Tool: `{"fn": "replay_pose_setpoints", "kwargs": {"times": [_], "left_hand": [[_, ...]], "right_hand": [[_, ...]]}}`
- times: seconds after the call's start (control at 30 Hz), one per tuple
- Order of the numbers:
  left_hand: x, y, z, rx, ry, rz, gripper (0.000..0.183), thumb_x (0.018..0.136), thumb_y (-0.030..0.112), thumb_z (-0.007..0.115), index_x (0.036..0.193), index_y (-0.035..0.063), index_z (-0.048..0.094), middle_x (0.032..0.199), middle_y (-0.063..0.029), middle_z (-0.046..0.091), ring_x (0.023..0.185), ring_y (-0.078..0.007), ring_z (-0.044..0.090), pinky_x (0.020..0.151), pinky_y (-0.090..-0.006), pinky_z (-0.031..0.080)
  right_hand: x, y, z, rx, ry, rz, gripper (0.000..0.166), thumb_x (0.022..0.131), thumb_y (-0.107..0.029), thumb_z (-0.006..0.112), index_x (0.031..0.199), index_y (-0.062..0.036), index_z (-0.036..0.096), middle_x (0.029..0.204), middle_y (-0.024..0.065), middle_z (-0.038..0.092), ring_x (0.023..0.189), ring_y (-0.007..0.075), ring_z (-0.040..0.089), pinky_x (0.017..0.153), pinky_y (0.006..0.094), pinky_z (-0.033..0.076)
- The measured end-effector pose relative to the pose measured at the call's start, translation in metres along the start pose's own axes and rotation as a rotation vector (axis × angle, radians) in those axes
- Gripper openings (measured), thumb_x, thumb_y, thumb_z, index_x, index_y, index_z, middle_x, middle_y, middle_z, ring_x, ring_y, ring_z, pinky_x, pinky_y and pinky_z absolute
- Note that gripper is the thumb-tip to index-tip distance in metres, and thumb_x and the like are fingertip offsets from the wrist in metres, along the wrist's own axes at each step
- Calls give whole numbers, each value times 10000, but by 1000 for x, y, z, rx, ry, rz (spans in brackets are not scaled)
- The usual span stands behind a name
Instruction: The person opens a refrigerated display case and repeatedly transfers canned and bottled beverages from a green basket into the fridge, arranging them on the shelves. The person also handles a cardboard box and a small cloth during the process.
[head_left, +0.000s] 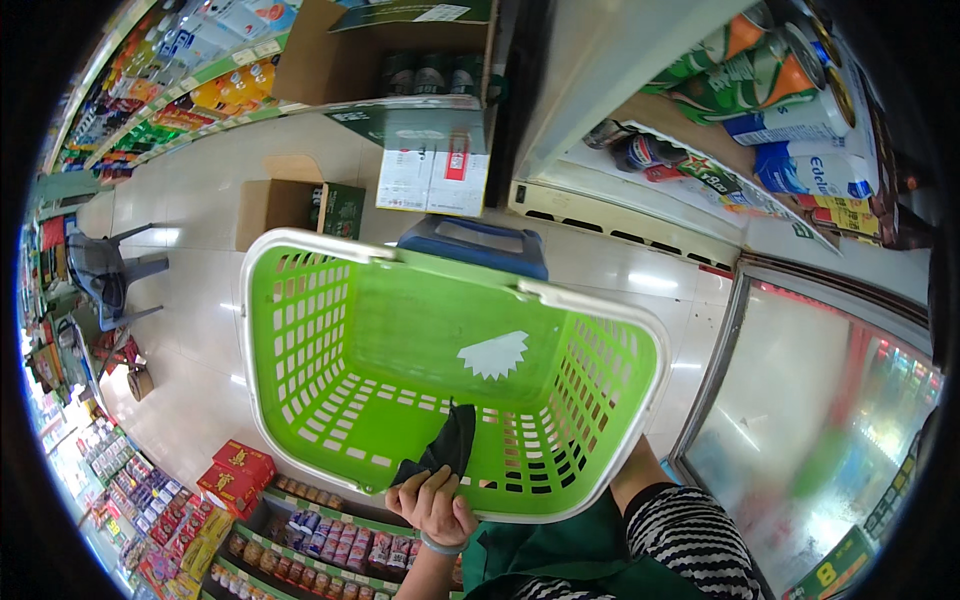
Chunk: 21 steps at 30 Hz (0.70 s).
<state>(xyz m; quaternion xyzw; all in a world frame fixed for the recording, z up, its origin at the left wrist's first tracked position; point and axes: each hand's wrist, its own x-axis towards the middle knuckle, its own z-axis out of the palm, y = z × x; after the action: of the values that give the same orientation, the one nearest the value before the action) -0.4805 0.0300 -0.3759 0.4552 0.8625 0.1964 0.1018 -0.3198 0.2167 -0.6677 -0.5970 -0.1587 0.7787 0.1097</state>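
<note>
A green plastic shopping basket (442, 307) with a white rim and handles is tilted in front of me, its open top facing me. On its inner wall is a white patch (495, 355) with a jagged edge. My left hand (433, 504), with a band at the wrist, grips a dark cloth (450, 442) at the basket's near rim. The cloth hangs over the basket's inside. My right forearm reaches from a striped sleeve behind the basket's right side, and the right hand is hidden there. No goods are seen in the basket.
Beyond the basket are a blue plastic stool (476, 244) and cardboard boxes (435, 176). A fridge with cans (787, 75) and a glass-topped freezer (795, 390) stand right. Snack shelves (337, 540) are lower left; a chair (101, 270) stands far left.
</note>
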Motion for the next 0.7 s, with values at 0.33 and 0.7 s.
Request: {"fn": "replay_pose_setpoints", "kwargs": {"times": [0.33, 0.7], "left_hand": [[20, 25, 5, 118, -100, 1, 343, 945, 316, 409, 871, 73, 640, 964, -59, 643, 920, -264, 525, 880, -431, 297], [15, 22, -14, 146, -217, -43, 370, 795, 267, 643, 1087, 44, 594, 1073, -129, 604, 1045, -330, 515, 987, -507, 302]], "right_hand": [[21, -14, -2, 18, 11, -31, 281, 900, -270, 550, 1021, -34, 643, 893, 69, 654, 799, 157, 613, 764, 323, 497], [-121, -61, -4, -49, 88, -75, 254, 888, -256, 564, 988, -41, 655, 864, 58, 652, 771, 148, 606, 739, 318, 490]]}}
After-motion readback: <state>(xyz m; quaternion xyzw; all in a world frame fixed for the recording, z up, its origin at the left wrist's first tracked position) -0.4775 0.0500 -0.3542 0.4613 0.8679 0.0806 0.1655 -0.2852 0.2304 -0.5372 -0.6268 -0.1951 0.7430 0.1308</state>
